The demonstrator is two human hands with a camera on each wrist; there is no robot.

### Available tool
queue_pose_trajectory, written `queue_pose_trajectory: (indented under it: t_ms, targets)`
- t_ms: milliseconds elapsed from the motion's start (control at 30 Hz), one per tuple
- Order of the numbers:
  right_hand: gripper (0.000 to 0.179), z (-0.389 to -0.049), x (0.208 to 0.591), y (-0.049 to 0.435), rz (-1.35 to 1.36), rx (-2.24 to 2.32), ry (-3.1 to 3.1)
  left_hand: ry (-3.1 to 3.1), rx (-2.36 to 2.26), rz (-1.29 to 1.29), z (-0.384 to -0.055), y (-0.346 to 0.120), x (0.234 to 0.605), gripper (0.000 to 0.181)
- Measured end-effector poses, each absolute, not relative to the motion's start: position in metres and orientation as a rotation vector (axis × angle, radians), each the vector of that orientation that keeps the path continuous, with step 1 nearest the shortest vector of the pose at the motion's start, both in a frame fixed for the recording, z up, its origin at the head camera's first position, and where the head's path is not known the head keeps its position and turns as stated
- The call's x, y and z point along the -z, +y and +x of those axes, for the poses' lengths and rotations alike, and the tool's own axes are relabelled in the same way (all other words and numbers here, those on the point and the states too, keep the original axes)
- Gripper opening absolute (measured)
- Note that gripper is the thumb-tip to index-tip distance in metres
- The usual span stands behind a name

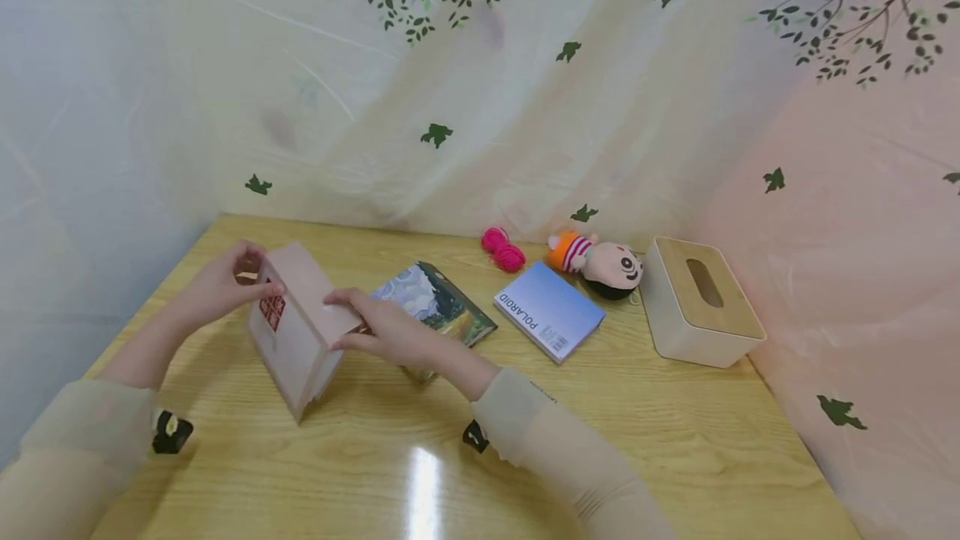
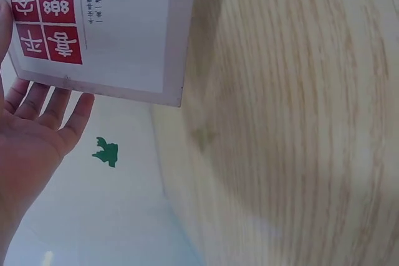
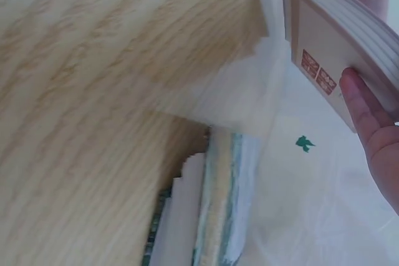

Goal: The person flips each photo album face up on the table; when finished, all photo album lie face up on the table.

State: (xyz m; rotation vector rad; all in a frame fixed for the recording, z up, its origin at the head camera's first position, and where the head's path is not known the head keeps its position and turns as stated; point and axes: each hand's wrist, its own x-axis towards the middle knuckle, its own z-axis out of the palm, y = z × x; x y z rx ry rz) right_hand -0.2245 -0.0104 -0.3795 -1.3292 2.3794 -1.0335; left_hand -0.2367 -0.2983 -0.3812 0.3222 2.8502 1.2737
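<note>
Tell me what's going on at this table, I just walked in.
A person is holding a pale book with red lettering blocks on its cover, tilted up, with both hands: the left hand grips it from one side, the right hand from the other. Just right of it, a book with a painted cover lies on the table. Farther right are a blue POLAROID book, a pink bundle, a doll and a tissue box.

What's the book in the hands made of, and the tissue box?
The book seems matte card and paper: layered page edges show. The tissue box looks like smooth plastic, plain and pale; its lid could be satiny wood or imitation, being tan.
</note>
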Motion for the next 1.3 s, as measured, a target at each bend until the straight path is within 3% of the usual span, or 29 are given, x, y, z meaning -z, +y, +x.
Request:
queue_pose_trajectory:
  t_ms: [633, 1133, 1300]
  targets:
    - [0.054, -0.23, 0.356, -0.013, -1.434, 1.197, 2.256, 3.012, -1.287, 0.366, -0.225, -0.289, 0.362, 0.055]
    - [0.087, -0.223, 0.369, -0.022, -1.388, 1.31, 2.115, 2.759, -1.486, 0.416, -0.219, -0.298, 0.372, 0.065]
    - [0.088, -0.219, 0.375, -0.029, -1.419, 1.312, 2.168, 2.78, -1.457, 0.398, -0.215, -0.305, 0.375, 0.061]
